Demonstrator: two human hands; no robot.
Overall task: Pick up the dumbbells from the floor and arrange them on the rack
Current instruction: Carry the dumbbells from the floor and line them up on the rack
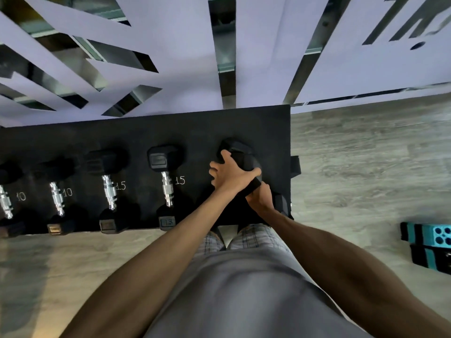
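A black dumbbell [240,152] lies at the right end of the black rack top [200,128]. My left hand [229,175] grips its far head, fingers curled over the rubber. My right hand [260,197] grips the handle just below; the near head [281,203] shows beside my wrist. To the left, two dumbbells marked 15 [166,186] [109,191] and two marked 10 [57,198] [6,201] lie in a row with chrome handles showing.
A mirrored wall with pale panels [170,57] rises right behind the rack. Grey wood floor [366,167] extends to the right, where teal and black blocks [429,245] lie. The rack's right edge [290,142] is close to the held dumbbell.
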